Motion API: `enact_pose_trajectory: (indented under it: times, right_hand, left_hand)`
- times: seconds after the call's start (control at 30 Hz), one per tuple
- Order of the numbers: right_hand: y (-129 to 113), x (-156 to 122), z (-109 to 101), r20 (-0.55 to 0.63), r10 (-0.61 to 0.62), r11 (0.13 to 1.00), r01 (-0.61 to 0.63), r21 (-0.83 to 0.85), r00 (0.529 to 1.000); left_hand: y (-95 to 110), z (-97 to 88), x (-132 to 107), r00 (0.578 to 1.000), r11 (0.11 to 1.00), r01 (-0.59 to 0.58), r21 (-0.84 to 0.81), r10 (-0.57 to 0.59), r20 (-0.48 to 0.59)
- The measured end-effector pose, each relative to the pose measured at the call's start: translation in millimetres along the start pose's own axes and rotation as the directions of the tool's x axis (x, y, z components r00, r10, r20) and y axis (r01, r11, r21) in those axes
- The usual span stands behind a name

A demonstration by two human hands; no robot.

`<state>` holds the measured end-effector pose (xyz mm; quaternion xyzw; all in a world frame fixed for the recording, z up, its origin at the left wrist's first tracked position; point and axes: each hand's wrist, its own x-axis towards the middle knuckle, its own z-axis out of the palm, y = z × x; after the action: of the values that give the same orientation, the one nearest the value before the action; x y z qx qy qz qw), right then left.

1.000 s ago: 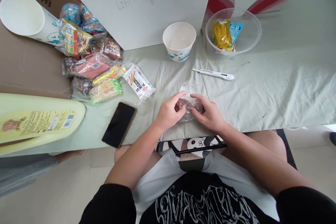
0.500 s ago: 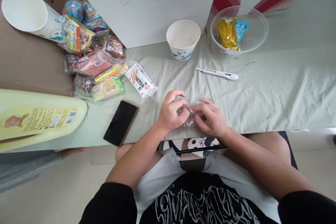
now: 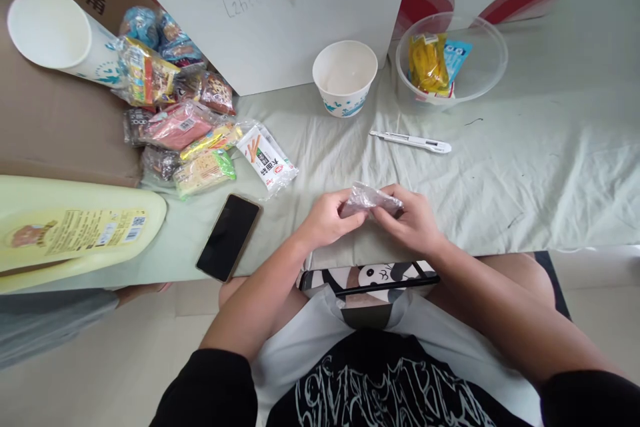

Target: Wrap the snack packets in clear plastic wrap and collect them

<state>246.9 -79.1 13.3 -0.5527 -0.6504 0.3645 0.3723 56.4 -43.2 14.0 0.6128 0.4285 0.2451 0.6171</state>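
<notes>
A small, shiny clear plastic snack wrapper (image 3: pixel 369 196) is pinched between my two hands, near the table's front edge. My left hand (image 3: pixel 333 217) is closed on its left end, thumb toward me. On the right end, my right hand (image 3: pixel 407 217) grips it with thumb and fingers. What lies inside the wrapper, if anything, I cannot make out. Beyond my hands stands a white paper bowl (image 3: pixel 345 90) with a blue pattern. To its right lies a white utility knife (image 3: pixel 413 141), and behind that a clear plastic bowl (image 3: pixel 480 83) holds yellow and blue packets.
Several wrapped snacks (image 3: pixel 183 123) are piled at the left, with a white snack packet (image 3: pixel 267 157) beside them. A white paper bucket (image 3: pixel 50 30) lies tipped there. A phone (image 3: pixel 229 237) and a pale yellow jug (image 3: pixel 100 227) are nearer. White boxes (image 3: pixel 270 20) stand at the back.
The wrapper has been raised and turned, so more of its shiny surface shows above my fingers. My hands have spread slightly apart, and both still hold it.
</notes>
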Motion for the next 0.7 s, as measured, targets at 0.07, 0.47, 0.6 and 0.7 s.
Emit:
enact_pose_trajectory:
  times: [0.07,0.47,0.6,0.7]
  right_hand:
    - [1,3,-1,-0.029,0.053,0.999,-0.053,0.005,0.998]
    - [6,1,14,0.209,-0.077,0.956,0.132,-0.263,0.975]
    - [6,-2,18,0.263,-0.110,0.931,0.192,-0.311,0.958]
    - [6,-1,18,0.269,-0.092,0.934,0.177,-0.309,0.959]
  left_hand:
    - [-1,-2.2,2,0.999,1.000,-0.017,0.015,0.018,-0.036]
    - [18,-37.2,-7,0.611,0.868,-0.189,0.460,0.470,-0.636]
    - [63,-40.8,32,0.491,0.666,-0.172,0.725,0.696,-0.523]
    - [93,-54.2,89,0.621,0.601,-0.045,0.798,0.642,-0.449]
